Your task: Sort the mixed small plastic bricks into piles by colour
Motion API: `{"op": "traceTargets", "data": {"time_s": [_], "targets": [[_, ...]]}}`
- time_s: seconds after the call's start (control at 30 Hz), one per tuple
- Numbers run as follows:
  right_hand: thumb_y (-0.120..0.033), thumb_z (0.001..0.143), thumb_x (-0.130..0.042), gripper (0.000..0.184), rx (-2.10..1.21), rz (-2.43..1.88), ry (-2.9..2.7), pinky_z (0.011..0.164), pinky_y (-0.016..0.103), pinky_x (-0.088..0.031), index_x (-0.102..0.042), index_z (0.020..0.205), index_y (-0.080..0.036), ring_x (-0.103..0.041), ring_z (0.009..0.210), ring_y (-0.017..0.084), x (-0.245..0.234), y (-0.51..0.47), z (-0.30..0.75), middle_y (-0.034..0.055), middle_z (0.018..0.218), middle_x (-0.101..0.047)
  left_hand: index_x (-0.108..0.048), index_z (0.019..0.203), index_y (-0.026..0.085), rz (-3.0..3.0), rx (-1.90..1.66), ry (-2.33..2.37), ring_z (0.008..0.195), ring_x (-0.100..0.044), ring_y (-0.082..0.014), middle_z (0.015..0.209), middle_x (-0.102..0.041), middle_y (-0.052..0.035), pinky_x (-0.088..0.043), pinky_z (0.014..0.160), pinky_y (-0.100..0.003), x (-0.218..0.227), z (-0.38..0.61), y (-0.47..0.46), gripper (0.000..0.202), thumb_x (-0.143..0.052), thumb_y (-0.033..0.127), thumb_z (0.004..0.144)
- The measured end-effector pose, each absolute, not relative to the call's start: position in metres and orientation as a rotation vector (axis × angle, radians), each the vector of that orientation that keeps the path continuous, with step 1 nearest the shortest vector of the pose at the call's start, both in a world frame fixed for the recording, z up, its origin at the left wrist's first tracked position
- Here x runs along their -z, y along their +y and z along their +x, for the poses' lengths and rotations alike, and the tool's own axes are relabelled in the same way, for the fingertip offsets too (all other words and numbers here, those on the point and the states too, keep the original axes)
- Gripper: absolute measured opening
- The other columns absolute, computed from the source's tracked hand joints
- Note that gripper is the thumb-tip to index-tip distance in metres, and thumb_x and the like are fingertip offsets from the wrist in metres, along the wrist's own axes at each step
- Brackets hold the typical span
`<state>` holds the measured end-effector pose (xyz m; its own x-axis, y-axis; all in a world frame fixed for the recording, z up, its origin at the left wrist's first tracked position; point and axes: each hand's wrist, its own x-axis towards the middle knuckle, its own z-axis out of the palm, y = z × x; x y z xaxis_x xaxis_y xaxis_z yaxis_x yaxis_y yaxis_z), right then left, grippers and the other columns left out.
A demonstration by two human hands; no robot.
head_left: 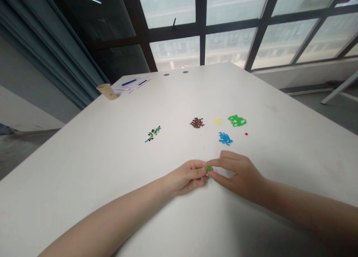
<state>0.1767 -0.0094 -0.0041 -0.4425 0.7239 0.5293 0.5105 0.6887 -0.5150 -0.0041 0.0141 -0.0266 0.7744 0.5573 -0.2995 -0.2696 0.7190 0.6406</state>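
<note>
My left hand point(188, 177) and my right hand point(237, 173) meet fingertip to fingertip just above the white table point(84, 167). Both pinch one tiny green piece point(208, 168) between them. Beyond the hands lie small sorted heaps: a blue pile point(225, 138), a green pile point(236, 120), a pale yellow pile point(217, 121) and a brown pile point(197, 123). A single red piece point(246, 133) sits right of the blue pile. A mixed-colour pile point(152, 133) lies further left.
A tan paper cup point(107, 91) stands near the table's far left edge, beside some papers with blue marks point(131, 84). Large windows with dark frames rise behind the table, and a grey curtain hangs at the left.
</note>
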Motion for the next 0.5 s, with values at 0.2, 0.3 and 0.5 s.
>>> {"op": "traceTargets", "data": {"time_s": [0.2,0.3,0.5], "targets": [[-0.025,0.08,-0.053,0.014,-0.234,-1.024,-2.154,0.062,0.023,-0.041,-0.065,0.082,-0.02,-0.054,0.065,0.012,-0.008,0.016,0.192,0.0014,0.068,-0.061,-0.065,0.082,0.01,0.619,-0.475,0.543,0.054,-0.042,-0.0027,0.062,-0.05,0.0001,-0.028,0.049,-0.015,0.028,-0.005,0.016,0.026,-0.072,0.026,0.064],[-0.03,0.078,-0.053,0.018,-0.078,-1.411,-2.064,0.062,0.026,-0.04,-0.067,0.083,-0.019,-0.054,0.066,0.014,-0.014,0.057,0.233,0.0035,0.076,-0.064,-0.065,0.087,0.011,0.629,-0.446,0.582,0.054,-0.042,-0.0024,0.064,-0.05,0.0,-0.028,0.05,-0.015,0.029,-0.006,0.017,0.029,-0.073,0.025,0.064],[-0.035,0.072,-0.055,0.022,-0.109,-2.222,-1.978,0.054,0.028,-0.035,-0.07,0.08,-0.019,-0.055,0.067,0.02,0.004,0.108,0.31,0.0079,0.081,-0.065,-0.066,0.083,0.011,0.66,-0.403,0.603,0.053,-0.042,-0.0026,0.062,-0.051,-0.0001,-0.027,0.049,-0.016,0.027,-0.006,0.018,0.027,-0.074,0.025,0.062]]}}
